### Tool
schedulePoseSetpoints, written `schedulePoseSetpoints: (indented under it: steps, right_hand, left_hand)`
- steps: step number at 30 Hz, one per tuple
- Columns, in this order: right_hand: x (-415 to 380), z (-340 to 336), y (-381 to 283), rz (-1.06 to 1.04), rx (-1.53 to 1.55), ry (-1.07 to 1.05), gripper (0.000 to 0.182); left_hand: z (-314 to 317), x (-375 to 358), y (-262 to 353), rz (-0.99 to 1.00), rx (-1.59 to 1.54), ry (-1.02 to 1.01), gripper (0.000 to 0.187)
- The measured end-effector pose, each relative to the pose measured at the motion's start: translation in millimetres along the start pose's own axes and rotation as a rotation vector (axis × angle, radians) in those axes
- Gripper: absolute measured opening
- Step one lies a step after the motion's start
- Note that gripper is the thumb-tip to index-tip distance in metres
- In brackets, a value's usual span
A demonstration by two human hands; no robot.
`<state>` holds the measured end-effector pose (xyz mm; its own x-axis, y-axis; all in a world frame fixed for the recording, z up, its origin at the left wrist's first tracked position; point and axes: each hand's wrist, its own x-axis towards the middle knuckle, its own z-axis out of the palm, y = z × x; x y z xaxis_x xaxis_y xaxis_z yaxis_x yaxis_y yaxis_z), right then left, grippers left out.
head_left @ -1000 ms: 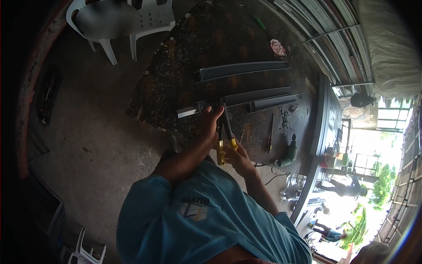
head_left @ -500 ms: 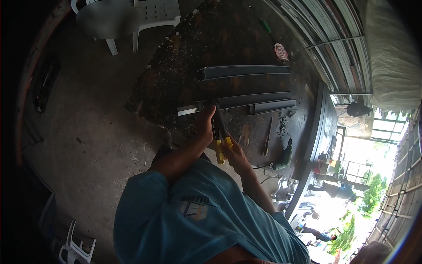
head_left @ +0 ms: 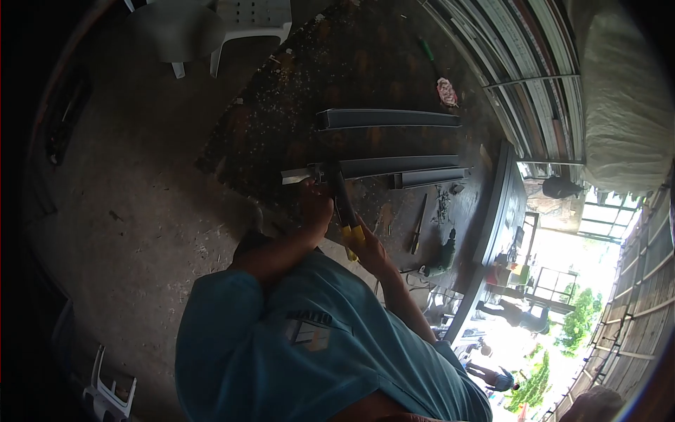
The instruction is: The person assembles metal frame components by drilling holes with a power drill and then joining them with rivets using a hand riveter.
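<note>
My right hand (head_left: 373, 254) is wrapped around the yellow grips of a long two-handled tool (head_left: 339, 200). Its dark shafts run up to a head at the left end of a dark grey metal profile (head_left: 401, 166) on the dark worktable. A short silvery piece (head_left: 295, 176) sticks out to the left of the tool's head. My left hand (head_left: 316, 205) is just below that piece and the head, fingers curled against them; shadow hides exactly what they pinch. Another profile (head_left: 390, 118) lies farther away, and a shorter one (head_left: 430, 178) to the right.
On the table's right side lie a green drill (head_left: 444, 254), a screwdriver-like tool (head_left: 420, 225) and a heap of small fasteners (head_left: 442, 204). A green-handled tool (head_left: 427, 50) and a crumpled cloth (head_left: 446, 93) are at the far side. Long profiles fill a rack (head_left: 538, 77). People (head_left: 517, 316) stand in the background.
My left hand has shifted from the tool's shafts up and left to its head and the silvery piece. The yellow grips now look closer together in my right hand. The view has tilted slightly.
</note>
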<state>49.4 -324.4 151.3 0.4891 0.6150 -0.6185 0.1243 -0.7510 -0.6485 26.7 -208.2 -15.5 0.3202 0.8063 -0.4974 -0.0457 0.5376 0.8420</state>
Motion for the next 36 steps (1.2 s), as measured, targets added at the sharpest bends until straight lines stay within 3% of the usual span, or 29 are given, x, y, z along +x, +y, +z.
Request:
schedulePoseSetpoints:
  steps: [5, 9, 11, 15, 17, 20, 27, 29, 33, 35, 36]
  right_hand:
    - [10, 1, 7, -0.066, 0.177, 0.022, 0.065]
    - [11, -2, 4, -0.03, 0.019, 0.022, 0.066]
    - [14, 2, 18, 0.058, 0.294, -0.046, 0.06]
    - [11, 7, 27, 0.145, 0.394, -0.057, 0.046]
    - [3, 15, 6, 0.156, 0.605, -0.024, 0.038]
    - [2, 14, 3, 0.215, 0.713, -0.12, 0.044]
    - [29, 22, 57, 0.152, 0.475, -0.054, 0.038]
    - [33, 31, 55, 0.272, 0.233, 0.135, 0.027]
    - [36, 39, 37, 0.271, 0.032, 0.21, 0.018]
    - [37, 38, 32, 0.293, 0.03, 0.213, 0.018]
    - [35, 39, 31, 0.3, 0.025, 0.211, 0.018]
  left_hand:
    - [-5, 5, 13, 0.256, 0.263, 0.001, 0.043]
    - [-7, 8, 22, 0.122, 0.33, 0.017, 0.034]
    - [-7, 5, 31, 0.146, 0.349, 0.067, 0.033]
    - [-4, 7, 30, 0.089, 0.314, 0.097, 0.035]
    - [-5, 6, 33, 0.097, 0.303, 0.074, 0.036]
    - [-5, 2, 43, 0.054, 0.373, 0.092, 0.034]
    - [-3, 4, 29, 0.068, 0.288, 0.068, 0.041]
    - [-7, -1, 46, 0.028, 0.277, 0.032, 0.041]
    - [-9, -5, 56, -0.091, 0.316, 0.007, 0.042]
    - [-1, -1, 21, 0.14, 0.295, 0.128, 0.04]
    - [0, -2, 10, 0.13, 0.294, 0.129, 0.04]
